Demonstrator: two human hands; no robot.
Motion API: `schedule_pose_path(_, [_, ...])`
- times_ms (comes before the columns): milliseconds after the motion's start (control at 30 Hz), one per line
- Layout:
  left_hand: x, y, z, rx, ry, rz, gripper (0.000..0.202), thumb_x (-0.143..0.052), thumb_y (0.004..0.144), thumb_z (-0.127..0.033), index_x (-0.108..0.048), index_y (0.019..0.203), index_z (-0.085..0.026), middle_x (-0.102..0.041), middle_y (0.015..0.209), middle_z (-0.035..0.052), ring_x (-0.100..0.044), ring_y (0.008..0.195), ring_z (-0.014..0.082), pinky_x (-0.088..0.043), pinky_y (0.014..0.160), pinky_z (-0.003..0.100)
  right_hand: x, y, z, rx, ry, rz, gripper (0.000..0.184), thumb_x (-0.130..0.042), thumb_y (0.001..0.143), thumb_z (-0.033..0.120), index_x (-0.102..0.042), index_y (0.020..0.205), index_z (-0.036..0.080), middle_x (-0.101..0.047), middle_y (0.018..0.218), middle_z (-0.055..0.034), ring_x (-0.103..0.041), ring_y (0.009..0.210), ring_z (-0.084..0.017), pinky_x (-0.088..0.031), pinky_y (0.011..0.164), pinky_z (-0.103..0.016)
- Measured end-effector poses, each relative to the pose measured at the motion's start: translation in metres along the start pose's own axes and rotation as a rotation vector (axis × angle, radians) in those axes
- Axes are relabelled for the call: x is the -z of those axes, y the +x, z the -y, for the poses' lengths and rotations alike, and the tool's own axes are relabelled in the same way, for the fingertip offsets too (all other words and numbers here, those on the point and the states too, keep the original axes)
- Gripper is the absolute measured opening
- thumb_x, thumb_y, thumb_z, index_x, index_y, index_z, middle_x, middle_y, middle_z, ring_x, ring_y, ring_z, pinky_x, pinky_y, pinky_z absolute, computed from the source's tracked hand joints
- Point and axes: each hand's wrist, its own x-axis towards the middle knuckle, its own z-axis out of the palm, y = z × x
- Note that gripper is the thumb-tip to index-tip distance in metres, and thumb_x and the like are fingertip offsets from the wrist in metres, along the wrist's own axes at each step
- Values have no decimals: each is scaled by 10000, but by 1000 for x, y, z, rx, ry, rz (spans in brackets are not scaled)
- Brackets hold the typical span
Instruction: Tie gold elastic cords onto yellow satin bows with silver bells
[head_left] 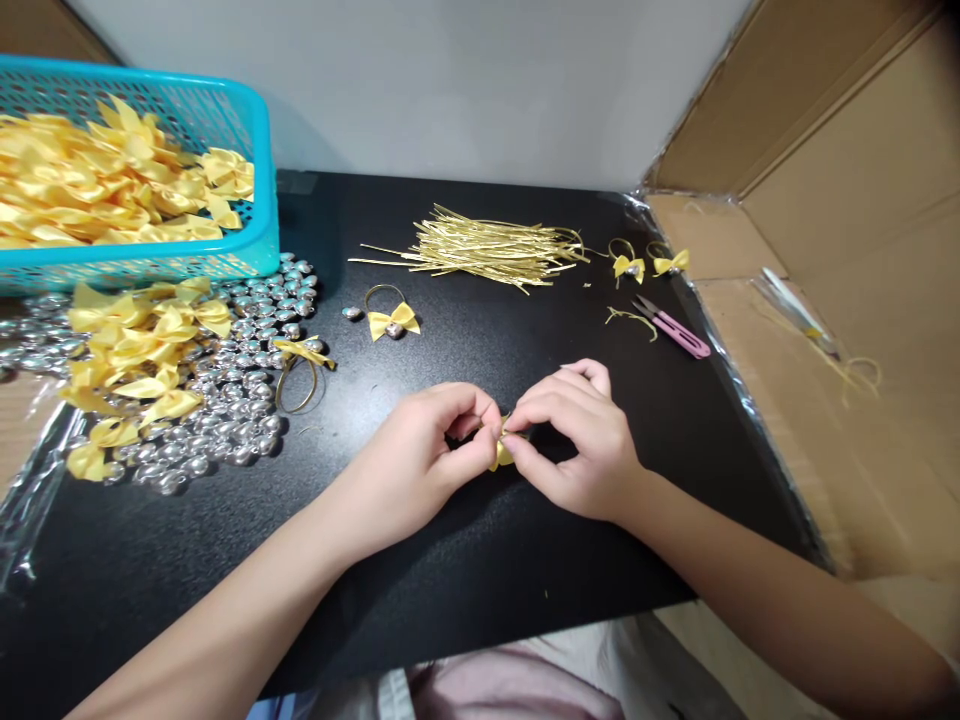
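Low over the black table (480, 560), my left hand (427, 450) and my right hand (581, 440) meet fingertip to fingertip. Both pinch a small yellow ribbon bow (502, 457), most of which the fingers cover. Whether a bell or cord is attached to it I cannot tell. Beyond my left hand lies a finished-looking bow (405, 316) with a silver bell (394, 330) and a gold cord loop. To its left rests another gold loop (297, 390) with a yellow bow on it, seen edge-on.
A turquoise basket (264, 180) full of yellow bows stands back left. Before it spread silver bells (255, 420) with a pile of bows (142, 350). Gold cords (487, 245) lie at the back. Pink thread snips (679, 330) and two looped bows (628, 267) are to the right, beside cardboard (847, 240).
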Motion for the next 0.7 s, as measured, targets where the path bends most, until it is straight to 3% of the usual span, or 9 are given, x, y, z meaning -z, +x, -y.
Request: schedule_pose_path(700, [0, -1, -2, 8, -17, 5, 175, -523, 881, -239, -546, 719, -177, -423, 640, -58, -383, 603, 102, -313, 565, 225, 2, 0, 2, -3, -7, -3, 93, -643, 790, 158, -567, 754, 197, -665, 700, 44, -618, 658, -124, -349, 869, -392])
